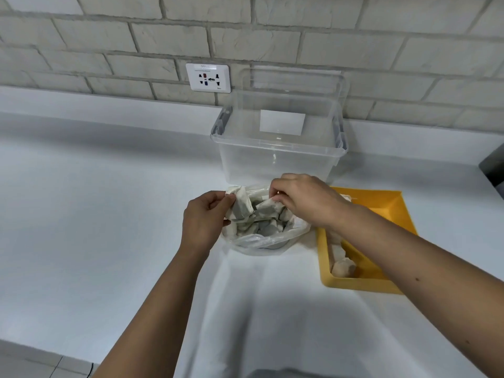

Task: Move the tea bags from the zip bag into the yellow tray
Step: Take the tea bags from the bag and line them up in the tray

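On the white desk a clear bin stands behind the yellow tray, which holds a few tea bags beside the open zip bag. The left hand pinches the zip bag's left rim. The right hand reaches into its mouth, fingers curled and pinching one of the tea bags heaped inside.

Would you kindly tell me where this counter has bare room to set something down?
Bare counter lies left of the zip bag and in front of the yellow tray; the tray's far end is bare too. Crowded where bag, clear bin and tray meet.
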The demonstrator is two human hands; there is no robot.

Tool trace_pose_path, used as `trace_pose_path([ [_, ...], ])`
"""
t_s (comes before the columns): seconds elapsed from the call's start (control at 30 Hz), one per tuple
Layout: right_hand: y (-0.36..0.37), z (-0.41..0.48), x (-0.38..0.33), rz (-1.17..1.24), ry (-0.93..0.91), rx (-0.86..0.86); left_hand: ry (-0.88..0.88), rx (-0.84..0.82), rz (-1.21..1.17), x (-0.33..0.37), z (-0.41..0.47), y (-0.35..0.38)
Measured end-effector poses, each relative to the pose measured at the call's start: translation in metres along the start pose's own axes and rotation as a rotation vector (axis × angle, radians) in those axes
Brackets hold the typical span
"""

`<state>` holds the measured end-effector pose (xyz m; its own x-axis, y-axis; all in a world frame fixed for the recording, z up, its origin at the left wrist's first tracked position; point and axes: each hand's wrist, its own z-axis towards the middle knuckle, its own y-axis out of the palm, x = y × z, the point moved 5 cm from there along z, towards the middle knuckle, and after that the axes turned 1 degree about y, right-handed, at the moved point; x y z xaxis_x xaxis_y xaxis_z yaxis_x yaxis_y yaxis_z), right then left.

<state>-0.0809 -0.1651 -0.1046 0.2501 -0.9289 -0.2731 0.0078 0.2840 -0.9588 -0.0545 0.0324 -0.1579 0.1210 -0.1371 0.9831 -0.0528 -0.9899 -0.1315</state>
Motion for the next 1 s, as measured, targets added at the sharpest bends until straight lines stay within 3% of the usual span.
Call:
trace_pose_path([
  [0.23, -0.029, -0.012, -0.025, 0.261, -0.073, -0.230, 0.001, -0.197, 0.016, 0.012, -0.012, 0.024],
  [0.47, -0.031, 0.000, -0.027, 0.174, -0.063, -0.091, -0.013, -0.303, 0.000, 0.022, -0.024, 0.032],
  [0.63, -0.035, -0.001, -0.029, 0.285, -0.004, -0.181, -0.033, -0.295, 0.003, 0.022, -0.024, 0.026],
  [0.9, -0.028, 0.002, -0.019, 0.361, 0.031, -0.105, -0.171, -0.444, -0.184, 0.022, -0.032, 0.034],
  [1.0, -0.026, 0.004, -0.021, 0.387, 0.018, -0.074, -0.163, -0.441, -0.145, 0.020, -0.031, 0.033],
])
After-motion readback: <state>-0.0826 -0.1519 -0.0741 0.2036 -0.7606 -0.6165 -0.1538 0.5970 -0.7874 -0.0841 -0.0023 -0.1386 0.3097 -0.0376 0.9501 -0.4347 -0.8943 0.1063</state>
